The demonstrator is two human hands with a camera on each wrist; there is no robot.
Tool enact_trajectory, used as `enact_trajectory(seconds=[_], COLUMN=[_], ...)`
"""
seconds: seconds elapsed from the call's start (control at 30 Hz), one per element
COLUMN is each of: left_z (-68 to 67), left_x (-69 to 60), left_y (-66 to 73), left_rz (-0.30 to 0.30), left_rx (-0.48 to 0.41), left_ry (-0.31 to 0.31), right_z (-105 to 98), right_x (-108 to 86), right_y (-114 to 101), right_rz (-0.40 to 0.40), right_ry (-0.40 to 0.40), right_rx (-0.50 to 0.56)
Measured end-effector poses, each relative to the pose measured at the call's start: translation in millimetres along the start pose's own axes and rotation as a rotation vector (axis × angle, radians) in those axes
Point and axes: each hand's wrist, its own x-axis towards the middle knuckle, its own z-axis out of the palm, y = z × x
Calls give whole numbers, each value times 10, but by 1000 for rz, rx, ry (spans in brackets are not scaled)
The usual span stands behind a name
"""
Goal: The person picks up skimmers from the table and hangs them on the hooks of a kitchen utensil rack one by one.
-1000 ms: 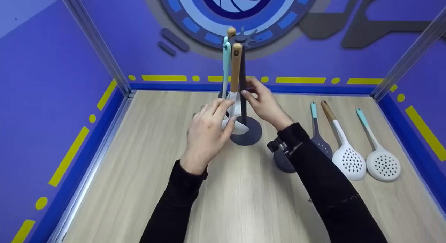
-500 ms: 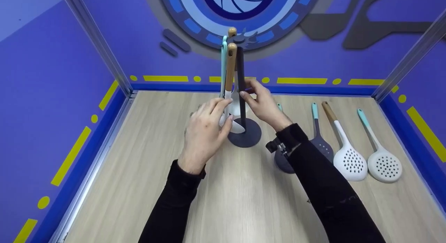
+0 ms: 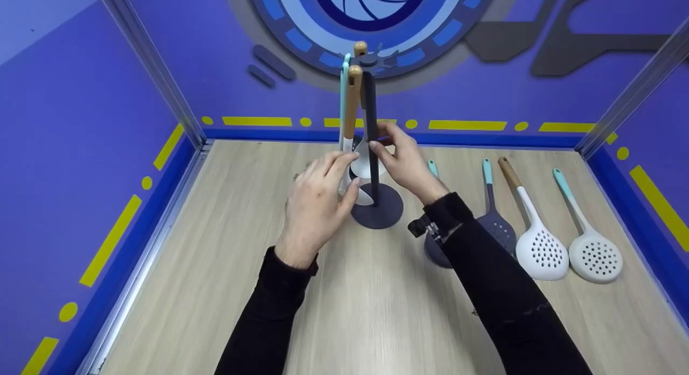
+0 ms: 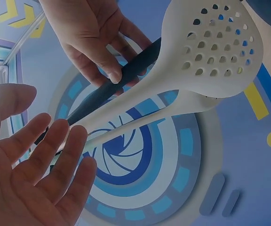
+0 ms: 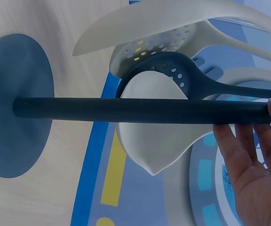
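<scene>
A dark utensil stand rises from a round base on the wooden table. My right hand holds its post between thumb and fingers. Several utensils hang round the top. In front is a white perforated turner with a wooden handle; another with a mint handle hangs beside it. A white ladle and a dark perforated skimmer hang behind the post in the right wrist view. My left hand has its fingers spread near the hanging turner; whether the fingertips touch it is unclear.
On the table's right side lie a dark perforated turner, a white perforated turner and a pale round skimmer. Another dark utensil lies partly under the right sleeve. Blue panels bound the table at back and sides.
The hanging utensils have turned round the post, the front wooden handle shifting left. The post's top has moved slightly left. Both hands have kept nearly the same places.
</scene>
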Motion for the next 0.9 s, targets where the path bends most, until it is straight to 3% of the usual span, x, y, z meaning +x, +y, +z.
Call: enact_trajectory(seconds=[0.7,0.9], left_z=[50,87], left_x=[-3,12], left_y=[-29,-14], left_rz=[-17,-27], left_rx=[9,-25], left_ry=[-18,-32], right_z=[75,55], right_x=[-17,-26], right_y=[-81,-80], right_rz=[45,45], right_ry=[91,86], right_rx=[-24,-12])
